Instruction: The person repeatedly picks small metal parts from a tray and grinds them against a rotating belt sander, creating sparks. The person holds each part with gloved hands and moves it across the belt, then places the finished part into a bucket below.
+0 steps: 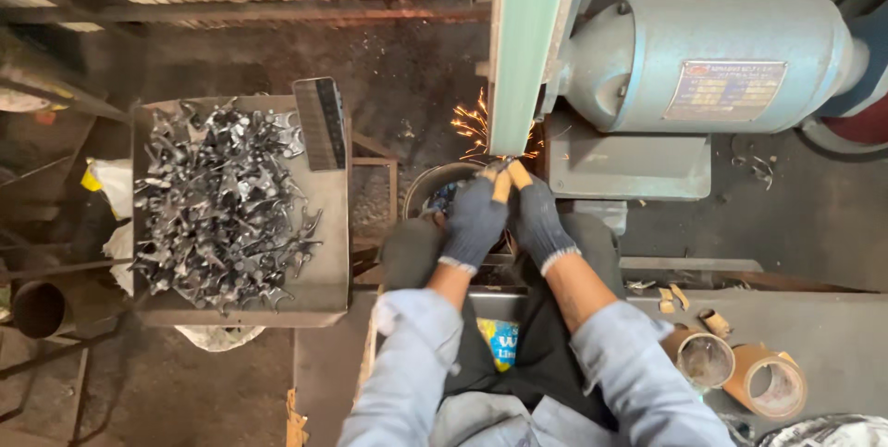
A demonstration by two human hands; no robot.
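Note:
Both hands wear dark blue knit gloves with orange fingertips. My left hand (pixel 474 218) and my right hand (pixel 536 216) pinch a small metal part between their fingertips and press it against the lower end of a pale green grinding belt housing (pixel 523 49). The part itself is mostly hidden by the fingers. Orange sparks (pixel 472 123) spray to the left of the contact point. Under the hands sits a round dark bucket (pixel 435 183).
A square tray (pixel 328 262) on the left holds a heap of several dark metal castings (pixel 217 202). A grey-blue electric motor (pixel 712 63) stands at the right. Two brown tape rolls (pixel 740 373) lie on the bench at lower right. A rusty pipe (pixel 37 308) is at far left.

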